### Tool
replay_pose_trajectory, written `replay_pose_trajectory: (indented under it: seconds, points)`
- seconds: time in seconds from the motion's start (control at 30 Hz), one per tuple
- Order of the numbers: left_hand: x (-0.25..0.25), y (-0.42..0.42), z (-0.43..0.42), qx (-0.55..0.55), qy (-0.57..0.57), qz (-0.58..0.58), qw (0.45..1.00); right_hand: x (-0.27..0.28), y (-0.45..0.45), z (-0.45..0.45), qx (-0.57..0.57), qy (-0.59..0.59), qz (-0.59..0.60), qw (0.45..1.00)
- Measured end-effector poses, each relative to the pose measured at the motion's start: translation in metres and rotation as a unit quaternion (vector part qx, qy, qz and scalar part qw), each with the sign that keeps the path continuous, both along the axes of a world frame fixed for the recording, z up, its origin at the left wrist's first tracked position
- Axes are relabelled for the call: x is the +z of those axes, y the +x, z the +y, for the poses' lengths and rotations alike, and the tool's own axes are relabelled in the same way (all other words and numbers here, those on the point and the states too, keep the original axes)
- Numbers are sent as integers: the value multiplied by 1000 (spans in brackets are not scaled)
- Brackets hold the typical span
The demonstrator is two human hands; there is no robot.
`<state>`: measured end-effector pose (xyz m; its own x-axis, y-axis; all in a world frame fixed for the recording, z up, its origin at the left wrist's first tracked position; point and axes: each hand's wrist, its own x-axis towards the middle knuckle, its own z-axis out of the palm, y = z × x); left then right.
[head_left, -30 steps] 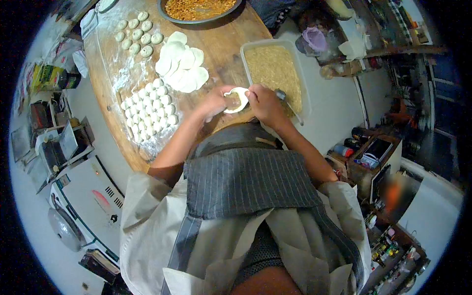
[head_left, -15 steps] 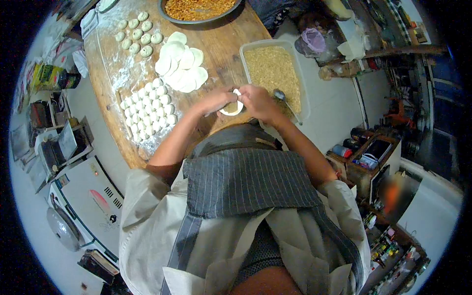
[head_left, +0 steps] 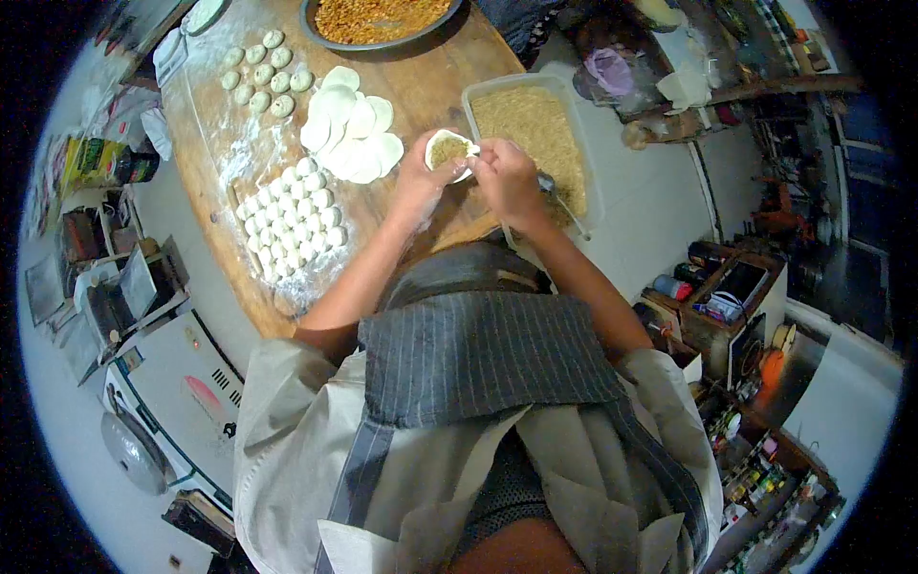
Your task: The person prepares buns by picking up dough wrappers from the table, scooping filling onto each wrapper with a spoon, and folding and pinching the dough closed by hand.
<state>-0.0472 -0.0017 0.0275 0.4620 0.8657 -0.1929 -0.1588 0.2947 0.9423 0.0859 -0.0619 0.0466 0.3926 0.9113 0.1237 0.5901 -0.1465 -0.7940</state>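
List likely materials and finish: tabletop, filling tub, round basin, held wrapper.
Tabletop: wood, worn-looking; grain shows.
Filling tub: probably plastic, smooth; translucent wall.
Round basin: likely metal, grey; rim sheen.
Wrapper: apparently dough, matte white; soft edge bunched at right hand.

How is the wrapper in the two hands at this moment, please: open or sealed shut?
Open: the wrapper is unsealed, with its filling plainly showing inside.

Cupped dough wrapper (head_left: 444,134) around greenish filling (head_left: 448,150)
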Motion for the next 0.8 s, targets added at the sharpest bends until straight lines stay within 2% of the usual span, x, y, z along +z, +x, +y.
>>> replay_pose_trajectory:
  seconds: [0.03, 0.13, 0.17, 0.23, 0.3, 0.37, 0.43, 0.5, 0.57, 0.67, 0.8]
  points:
    - [-1, 0, 1, -7, 52, 63, 997, -2, 3, 1, 19, 4, -3, 1000]
    - [3, 2, 0, 7, 54, 74, 996, -3, 4, 2, 30, 8, -27, 999]
    - [6, 3, 0, 7, 54, 74, 996, -3, 4, 2, 24, 8, -48, 999]
    - [10, 4, -1, 10, -31, 24, 999, -5, 2, 2, 14, 13, -57, 998]
    - [7, 3, 1, 5, -6, 19, 1000, -1, -1, 4, 5, 18, -66, 998]
    - [3, 2, 2, -1, 21, 13, 1000, 14, -5, 3, -15, -89, 87, 992]
    - [0, 2, 3, -21, -131, -72, 989, 0, 0, 2, 7, -82, 100, 992]
    - [-2, 5, 1, -16, -113, -35, 993, -8, 3, 4, 31, -74, 110, 991]
    - [-3, 5, -1, -9, -97, 3, 995, -10, 3, 4, 34, -33, -20, 999]
    - [-5, 4, -1, -8, -53, 46, 997, -7, -1, 3, 34, -11, -79, 996]
    - [-17, -2, 4, -51, -101, 5, 994, -9, -1, 4, 33, -54, -47, 997]
